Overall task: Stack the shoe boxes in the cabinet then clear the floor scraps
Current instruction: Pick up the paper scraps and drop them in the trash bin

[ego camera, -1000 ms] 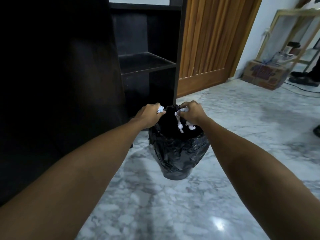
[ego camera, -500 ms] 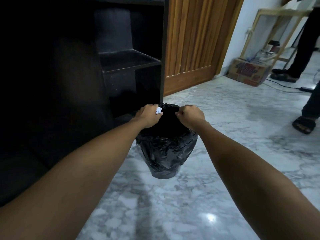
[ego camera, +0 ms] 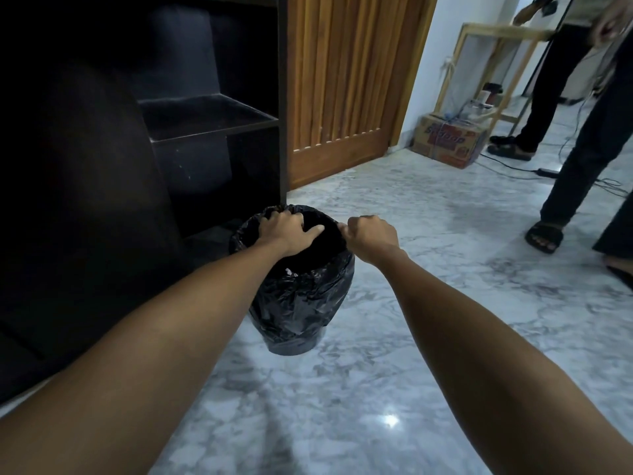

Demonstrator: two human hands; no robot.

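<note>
A small bin lined with a black plastic bag (ego camera: 301,303) stands on the marble floor just in front of the dark cabinet (ego camera: 212,125). My left hand (ego camera: 287,229) lies over the bin's mouth with its fingers spread and nothing in it. My right hand (ego camera: 371,236) is closed at the right side of the rim, thumb and forefinger pinching the bag's edge. A bit of white paper scrap (ego camera: 288,271) shows inside the bin below my left wrist. The cabinet shelves in view are dark, and I see no shoe boxes on them.
A wooden door (ego camera: 346,80) is right of the cabinet. A printed cardboard box (ego camera: 448,142) sits under a wooden frame (ego camera: 493,32). Two people stand at the right, one sandalled foot (ego camera: 544,236) near. Cables (ego camera: 513,168) trail on the floor.
The white scraps held in both hands a second ago are gone from them. My left hand has opened over the bin's mouth. The view has swung right, showing the people.
</note>
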